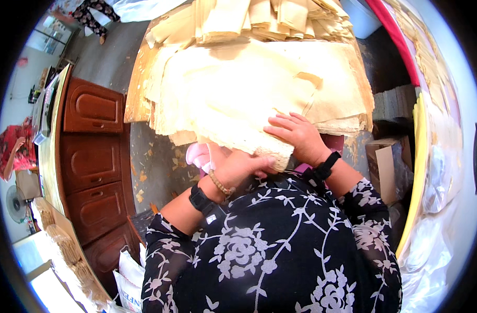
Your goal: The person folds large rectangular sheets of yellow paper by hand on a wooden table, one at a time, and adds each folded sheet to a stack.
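Observation:
A broad stack of thin, cream-yellow sheets (223, 88) with ragged edges covers the table in front of me. They resemble bean curd skin, though bright glare washes out much of the surface. At its near edge a folded bundle of the same sheets (274, 149) juts toward my body. My left hand (238, 169) is closed around the lower side of this bundle, thumb against its end; some fingers are hidden beneath. Fingers stretched out, my right hand (302, 138) lies on the sheets just right of the bundle. Pink cloth (198, 155) shows beside my left hand.
Folded sheets (280, 18) are piled along the table's far side. Brown wooden cabinets (95, 156) stand at left. A cardboard box (382, 167) and a yellow-edged shelf (418, 141) are at right. Two other people appear at the far left and upper left.

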Available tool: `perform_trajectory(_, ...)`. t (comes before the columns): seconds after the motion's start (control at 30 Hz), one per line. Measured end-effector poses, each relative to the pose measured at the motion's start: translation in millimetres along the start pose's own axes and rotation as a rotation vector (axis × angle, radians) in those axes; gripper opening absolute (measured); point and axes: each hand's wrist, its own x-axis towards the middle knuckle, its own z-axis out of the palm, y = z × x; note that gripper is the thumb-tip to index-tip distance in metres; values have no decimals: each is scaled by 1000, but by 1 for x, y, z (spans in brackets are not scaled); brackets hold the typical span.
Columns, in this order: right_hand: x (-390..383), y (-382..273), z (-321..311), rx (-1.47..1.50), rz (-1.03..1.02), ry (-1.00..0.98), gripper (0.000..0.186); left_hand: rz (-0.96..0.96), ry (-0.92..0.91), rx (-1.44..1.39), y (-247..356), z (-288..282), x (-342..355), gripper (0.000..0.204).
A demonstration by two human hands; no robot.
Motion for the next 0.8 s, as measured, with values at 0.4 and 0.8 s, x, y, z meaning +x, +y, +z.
perform_trajectory(0.4,-74,68,1,809,377,275,26,748,191,1747,63,-67,27,59)
perform_trajectory(0.8,-44,87,-1,816,867,414,30,317,481,704,30,-56,97,31)
